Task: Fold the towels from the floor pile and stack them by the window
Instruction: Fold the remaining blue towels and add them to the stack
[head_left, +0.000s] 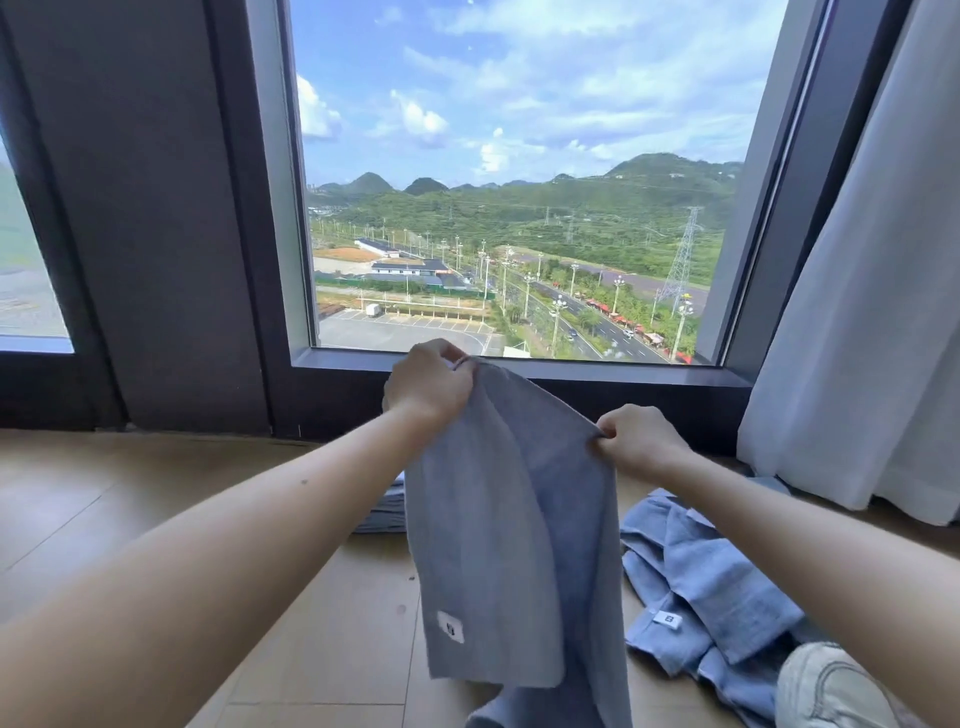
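midway, seemingly: both the left hand (428, 384) and right hand (636, 441) pinch a hanging blue towel (509, 545); a folded stack (384, 506) sits far left under the window (519, 182), while the loose pile (706, 597) waits right.

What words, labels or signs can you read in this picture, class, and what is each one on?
"B": a dark mark, seemingly this letter, on the white tag of a towel in the floor pile.
Unreadable: the dark mark on the white tag of the held towel, too blurred.
Nothing else can be read; any signs outside the window are too small.
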